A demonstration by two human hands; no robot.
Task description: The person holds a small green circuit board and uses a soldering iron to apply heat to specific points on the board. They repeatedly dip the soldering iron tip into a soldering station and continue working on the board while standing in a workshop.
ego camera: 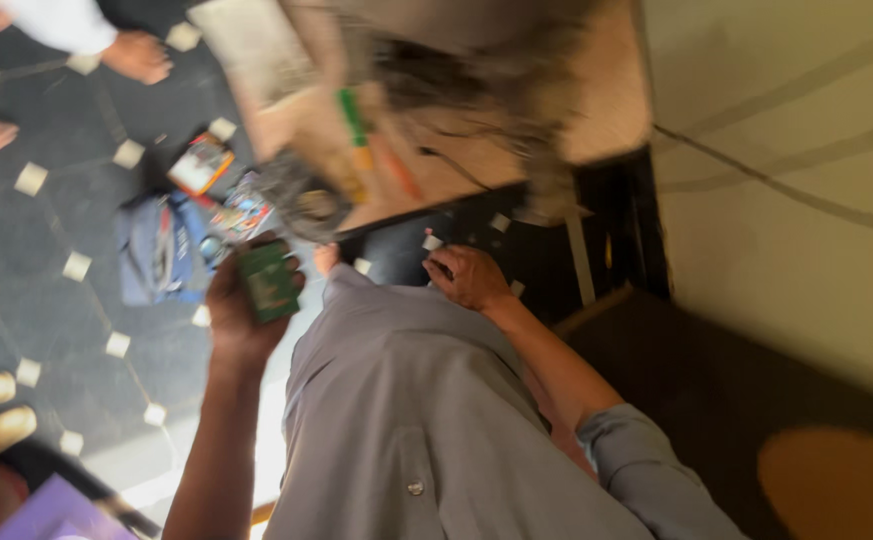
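- Head view, looking down the person's grey shirt (426, 420) to a dark tiled floor (46, 200); the picture is blurred.
- The left hand (241, 305) is raised in front of the body and holds a small green flat packet (267, 283) upright. I judge it is held up this way so the person can look at its face.
- The fingers are closed around the packet: the thumb lies along one long edge, the other fingers (292, 268) wrap the opposite edge, and most of the green face stays uncovered.
- The right hand (468, 277) reaches down, fingers bent; whether it grips something, I cannot tell.
- On the floor, just beyond the packet, lie a blue cloth bag (161, 255) and some colourful small packs (201, 163). Other people's bare feet (136, 55) stand well apart.
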